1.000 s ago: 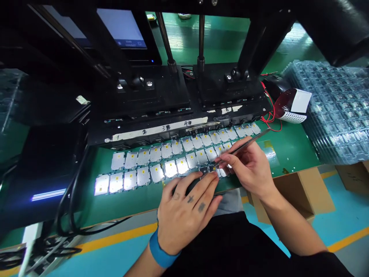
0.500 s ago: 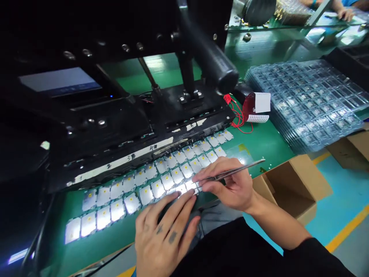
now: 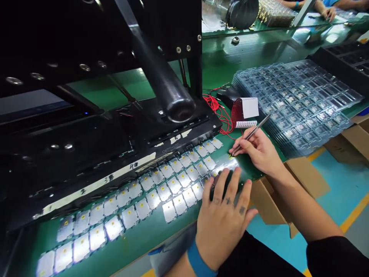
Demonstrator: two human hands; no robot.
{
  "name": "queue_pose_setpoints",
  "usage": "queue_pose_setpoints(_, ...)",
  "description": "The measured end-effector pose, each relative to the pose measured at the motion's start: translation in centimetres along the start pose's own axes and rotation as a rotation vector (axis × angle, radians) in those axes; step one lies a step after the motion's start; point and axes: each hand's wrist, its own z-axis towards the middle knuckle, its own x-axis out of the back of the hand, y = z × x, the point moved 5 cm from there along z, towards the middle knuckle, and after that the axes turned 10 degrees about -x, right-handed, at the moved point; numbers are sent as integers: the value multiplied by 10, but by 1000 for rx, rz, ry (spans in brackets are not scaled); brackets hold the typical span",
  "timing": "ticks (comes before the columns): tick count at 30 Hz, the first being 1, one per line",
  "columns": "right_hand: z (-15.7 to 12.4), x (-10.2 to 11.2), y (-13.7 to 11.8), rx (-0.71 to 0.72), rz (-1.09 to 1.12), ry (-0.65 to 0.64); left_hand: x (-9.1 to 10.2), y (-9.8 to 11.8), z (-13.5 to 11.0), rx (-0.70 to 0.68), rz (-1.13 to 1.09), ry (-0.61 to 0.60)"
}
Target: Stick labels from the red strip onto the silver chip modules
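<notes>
Two rows of silver square parts (image 3: 175, 192) with yellow centre dots lie on a green mat (image 3: 144, 234). My left hand (image 3: 225, 227) rests at the near end of the rows, fingers spread, its fingertips on or just over the closest parts and holding nothing. My right hand (image 3: 259, 152) grips slim metal tweezers (image 3: 250, 134). Their tips touch or nearly touch the green mat just beyond the row ends, near a small yellowish speck. The parts beneath my left hand are hidden.
A black fixture (image 3: 115, 177) with a numbered tape strip runs along the rows. Stacked clear trays of parts (image 3: 294, 100) stand to the right, beside red wires (image 3: 219, 111). A cardboard box (image 3: 276, 196) sits below the bench edge. A co-worker's hand (image 3: 327, 13) shows far off.
My right hand and tweezers have moved off the parts to the mat beyond the row ends. My left hand has moved along the rows, and the view has turned.
</notes>
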Motion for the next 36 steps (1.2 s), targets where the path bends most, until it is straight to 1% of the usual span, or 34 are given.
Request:
queue_pose_setpoints(3,-3,0,2,-22,-34,-6,-3,-2,4,38,56,-34)
queue_pose_setpoints(7,-3,2,4,-41,-73,-18,-6,-1,2,57,68,-74)
queue_pose_setpoints(17,-7,3,2,-18,-166,25,-7,-1,4,69,74,-123)
queue_pose_setpoints(28,-8,5,3,19,-186,22,-7,-1,4,63,66,-115)
queue_pose_setpoints(36,-8,4,2,8,-174,32,-7,-1,3,59,78,-100)
